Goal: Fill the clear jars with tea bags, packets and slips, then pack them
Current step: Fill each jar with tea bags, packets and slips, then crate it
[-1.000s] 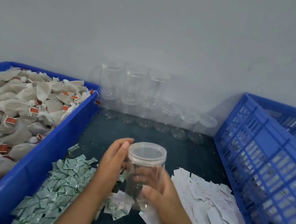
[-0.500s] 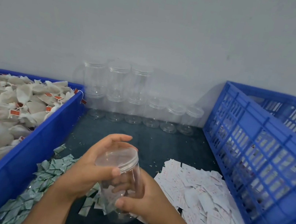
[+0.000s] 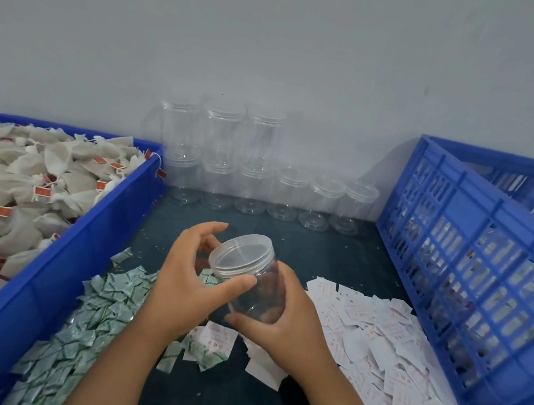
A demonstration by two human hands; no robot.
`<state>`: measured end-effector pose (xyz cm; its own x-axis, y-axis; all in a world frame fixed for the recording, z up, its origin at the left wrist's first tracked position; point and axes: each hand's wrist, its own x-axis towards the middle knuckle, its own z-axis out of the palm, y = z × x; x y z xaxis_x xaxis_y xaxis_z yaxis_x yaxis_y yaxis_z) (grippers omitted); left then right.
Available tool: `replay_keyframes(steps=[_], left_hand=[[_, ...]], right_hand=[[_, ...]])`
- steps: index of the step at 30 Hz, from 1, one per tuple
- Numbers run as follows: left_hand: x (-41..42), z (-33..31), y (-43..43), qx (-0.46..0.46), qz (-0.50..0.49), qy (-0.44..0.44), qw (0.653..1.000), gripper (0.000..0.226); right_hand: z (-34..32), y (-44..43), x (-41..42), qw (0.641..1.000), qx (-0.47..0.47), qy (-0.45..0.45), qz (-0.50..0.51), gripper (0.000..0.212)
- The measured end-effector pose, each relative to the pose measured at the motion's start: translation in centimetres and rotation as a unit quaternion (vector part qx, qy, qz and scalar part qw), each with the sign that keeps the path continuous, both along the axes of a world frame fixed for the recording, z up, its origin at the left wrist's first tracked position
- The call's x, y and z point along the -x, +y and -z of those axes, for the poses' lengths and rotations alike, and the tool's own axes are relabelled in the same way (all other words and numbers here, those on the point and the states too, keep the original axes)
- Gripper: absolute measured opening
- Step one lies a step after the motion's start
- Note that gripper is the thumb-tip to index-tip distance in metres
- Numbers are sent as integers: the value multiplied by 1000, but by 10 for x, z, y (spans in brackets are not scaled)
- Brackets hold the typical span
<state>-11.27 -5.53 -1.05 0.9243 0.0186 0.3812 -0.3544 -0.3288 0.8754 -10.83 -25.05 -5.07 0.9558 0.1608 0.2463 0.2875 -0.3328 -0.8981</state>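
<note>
On the dark desk [image 3: 321, 245], a blue bin [image 3: 52, 260] of tea bags [image 3: 20, 172] fills 9 o'clock, and a blue crate [image 3: 477, 268] stands at 3. White slips [image 3: 386, 345] spread at 4, green packets [image 3: 96, 315] at 7, and empty jars [image 3: 254, 183] are stacked at 12. At centre is a tilted clear jar [image 3: 256, 291]: the right hand [image 3: 289, 323] grip wraps its body, and the left hand [image 3: 184, 280] grip clasps its lid [image 3: 242, 256].

Illumination is diffuse, moderately dim and cool, arriving from above and to the right: the stacked jars [image 3: 222, 133] and the blue crate [image 3: 457, 265] throw soft shadows leftward on the wall [image 3: 281, 48]. The held jar [image 3: 241, 257] shows only weak highlights on its lid. Detail is soft throughout, and straight edges bow near the frame borders.
</note>
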Motion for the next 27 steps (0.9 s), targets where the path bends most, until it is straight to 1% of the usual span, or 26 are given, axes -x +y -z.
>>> replay_keyframes(steps=[2,3,5,7,9,10,11,13,14,15,16,17,18,21,23,24,25,27], left_hand=[[3,-3,2,-31,44,-3,999,90],[4,-5,3,-42,77,5,996,89],[4,-5,6,-42,109,11,993,76],[3,-4,5,-31,88,6,996,64],[3,-4,2,-18,55,0,998,57],[2,-3,0,1,37,-1,999,52],[1,-3,-1,41,17,1,999,43],[-5,-5,2,170,-46,17,984,23],[-7,-7,6,234,-87,27,968,21],[-8,-10,12,281,-132,37,950,24],[-11,-9,17,298,-180,49,936,31],[-13,-6,21,285,-215,62,932,37],[-15,-1,21,253,-226,78,937,37],[-22,17,9,110,-194,108,969,10],[-25,28,-1,-12,-180,115,977,6],[-25,33,-5,-85,-175,113,974,6],[-26,38,-9,-172,-174,97,965,8],[-27,47,-15,-338,-179,43,923,21]], right_hand=[[0,-2,1,998,8,13,-55,83],[0,-3,1,997,19,8,-69,82],[0,-5,2,996,28,-2,-79,82],[0,-4,1,996,46,-19,-69,84],[0,0,2,994,88,-50,-36,86],[1,2,2,991,111,-69,-17,88],[2,2,2,986,137,-95,5,90],[4,-1,0,971,178,-150,59,97],[3,-4,-1,970,165,-156,84,99],[2,-8,-1,976,123,-146,101,100],[1,-11,-1,983,66,-132,110,99],[-1,-13,-1,986,8,-119,117,97],[-3,-13,0,985,-45,-107,127,94],[-6,-12,-1,972,-161,-80,150,90],[-5,-11,-5,970,-194,-61,136,85],[-3,-10,-6,971,-201,-47,119,81],[-1,-9,-7,974,-200,-34,97,78],[5,-5,-7,982,-179,-24,50,80]])
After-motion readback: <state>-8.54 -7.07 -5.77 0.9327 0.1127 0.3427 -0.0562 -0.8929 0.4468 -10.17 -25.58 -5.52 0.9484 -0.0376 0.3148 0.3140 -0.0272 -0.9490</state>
